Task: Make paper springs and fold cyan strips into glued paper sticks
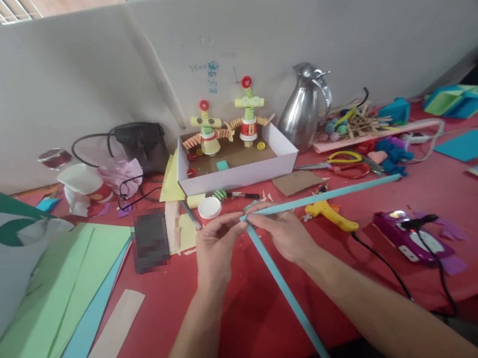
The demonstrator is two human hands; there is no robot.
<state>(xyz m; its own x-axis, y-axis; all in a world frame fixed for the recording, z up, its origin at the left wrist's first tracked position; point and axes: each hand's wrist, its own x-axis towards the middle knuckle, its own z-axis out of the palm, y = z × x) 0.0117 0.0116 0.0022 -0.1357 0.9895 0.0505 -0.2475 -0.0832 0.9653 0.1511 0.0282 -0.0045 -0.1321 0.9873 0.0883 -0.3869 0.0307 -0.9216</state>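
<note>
Between my two hands, above the red table, two light-blue paper strips meet at one end. One paper strip (332, 195) stretches out to the right, and the other strip (285, 289) slants down toward the table's front edge. My left hand (215, 248) pinches the joined end with thumb and finger. Closed around the same corner from the other side is my right hand (282, 231). Just behind my hands stands a white paper cup (210, 210). A yellow glue gun (330, 216) lies to the right of my right hand.
Behind, a white box (238, 176) holds two paper robot figures (250, 119). A steel jug (302, 107) stands beside it. Scissors (347, 158) lie right; a purple power socket (414, 239) with a cord sits nearer. Green paper sheets (61, 293) cover the left.
</note>
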